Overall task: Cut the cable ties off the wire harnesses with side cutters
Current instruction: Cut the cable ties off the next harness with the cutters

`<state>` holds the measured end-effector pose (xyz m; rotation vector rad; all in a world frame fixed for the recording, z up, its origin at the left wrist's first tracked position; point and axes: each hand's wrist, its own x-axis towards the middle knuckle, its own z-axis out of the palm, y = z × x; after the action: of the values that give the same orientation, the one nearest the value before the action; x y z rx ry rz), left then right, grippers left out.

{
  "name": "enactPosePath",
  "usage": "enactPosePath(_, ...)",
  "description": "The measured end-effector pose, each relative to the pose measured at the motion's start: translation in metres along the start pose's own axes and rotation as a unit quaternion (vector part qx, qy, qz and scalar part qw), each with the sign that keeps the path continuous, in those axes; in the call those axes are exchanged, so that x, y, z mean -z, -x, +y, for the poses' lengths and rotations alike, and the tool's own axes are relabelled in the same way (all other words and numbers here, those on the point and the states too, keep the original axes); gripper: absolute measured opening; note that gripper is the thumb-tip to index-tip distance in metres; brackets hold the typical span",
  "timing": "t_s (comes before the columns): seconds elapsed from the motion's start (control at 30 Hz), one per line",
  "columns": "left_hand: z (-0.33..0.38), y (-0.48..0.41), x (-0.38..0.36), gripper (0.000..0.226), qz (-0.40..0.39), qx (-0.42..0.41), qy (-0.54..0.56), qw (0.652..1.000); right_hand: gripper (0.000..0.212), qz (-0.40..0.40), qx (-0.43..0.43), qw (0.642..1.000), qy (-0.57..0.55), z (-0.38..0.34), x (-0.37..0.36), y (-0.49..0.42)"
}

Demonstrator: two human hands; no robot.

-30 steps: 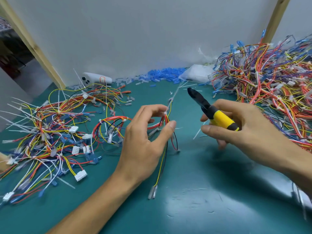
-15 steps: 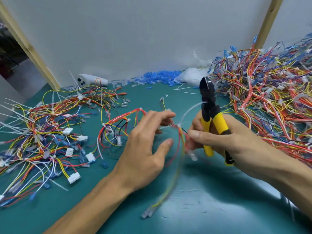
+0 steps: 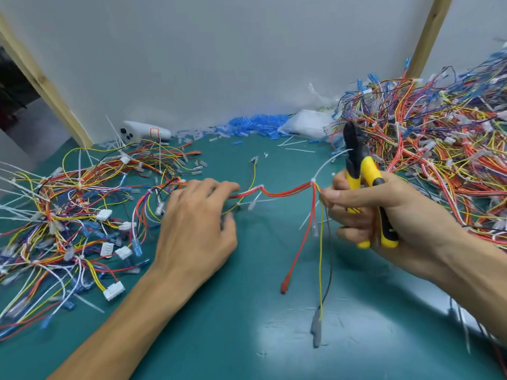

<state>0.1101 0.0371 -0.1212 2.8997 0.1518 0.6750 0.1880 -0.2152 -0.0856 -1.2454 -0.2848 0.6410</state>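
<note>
A wire harness (image 3: 285, 192) of red, yellow and black wires stretches between my hands above the green mat. My right hand (image 3: 384, 215) pinches its wires just right of a white cable tie (image 3: 313, 182), whose long tail curves up to the right. The same hand holds yellow-handled side cutters (image 3: 365, 185) upright, black jaws pointing up. My left hand (image 3: 196, 229) lies palm down, fingers spread, fingertips on the harness's left end. Loose wire ends hang down from the right hand to the mat.
A heap of harnesses with white connectors (image 3: 68, 215) lies on the left, a much bigger tangle (image 3: 439, 165) fills the right. Blue terminal sleeves (image 3: 252, 127), a plastic bag (image 3: 307, 124) and a white device (image 3: 145, 131) sit along the back wall. Cut tie scraps litter the mat (image 3: 247, 325).
The hands have moved apart and the harness is now pulled out straight between them. The left hand slid left and flattened. The cutters stay upright in the right hand.
</note>
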Motion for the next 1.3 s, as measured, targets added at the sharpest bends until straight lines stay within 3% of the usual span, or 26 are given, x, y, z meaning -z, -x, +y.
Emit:
enactPosePath(0.17,0.009,0.0,0.014,0.075,-0.001,-0.021,0.067,0.998,0.022,0.017,0.056,0.998,0.006,-0.004,0.007,-0.002)
enactPosePath(0.33,0.038,0.014,0.013,0.05,0.085,-0.153,0.165,0.971,0.022,-0.051,0.031,0.989,0.134,0.003,0.003,0.0)
enactPosePath(0.43,0.054,0.021,0.007,0.048,0.03,-0.114,0.254,0.96,0.02,-0.119,0.039,0.978,0.17,0.005,0.002,0.002)
enactPosePath(0.5,0.058,0.023,0.001,0.034,-0.008,-0.092,0.285,0.954,0.02,-0.133,0.055,0.971,0.189,0.005,0.001,0.003)
enactPosePath(0.67,0.051,0.018,-0.004,0.01,0.054,-0.053,0.338,0.938,0.021,-0.06,0.085,0.98,0.167,0.011,-0.003,0.002)
enactPosePath(0.87,0.051,0.018,-0.008,0.013,0.064,0.0,0.48,0.875,0.021,-0.035,0.101,0.97,0.218,0.008,0.0,0.001)
enactPosePath(0.93,0.045,0.016,-0.008,0.011,0.084,0.005,0.492,0.867,0.021,-0.026,0.091,0.947,0.306,0.005,0.005,0.001)
enactPosePath(1.07,0.039,0.013,-0.008,0.016,0.109,0.009,0.495,0.862,0.022,0.002,0.156,0.841,0.517,0.008,0.007,0.001)
enactPosePath(1.2,0.038,0.012,-0.011,0.016,0.112,0.004,0.494,0.862,0.022,-0.029,0.222,0.791,0.569,0.013,0.002,0.003)
enactPosePath(1.3,0.039,0.013,-0.01,0.014,0.1,-0.004,0.457,0.884,0.02,-0.029,0.256,0.784,0.565,0.016,-0.002,0.003)
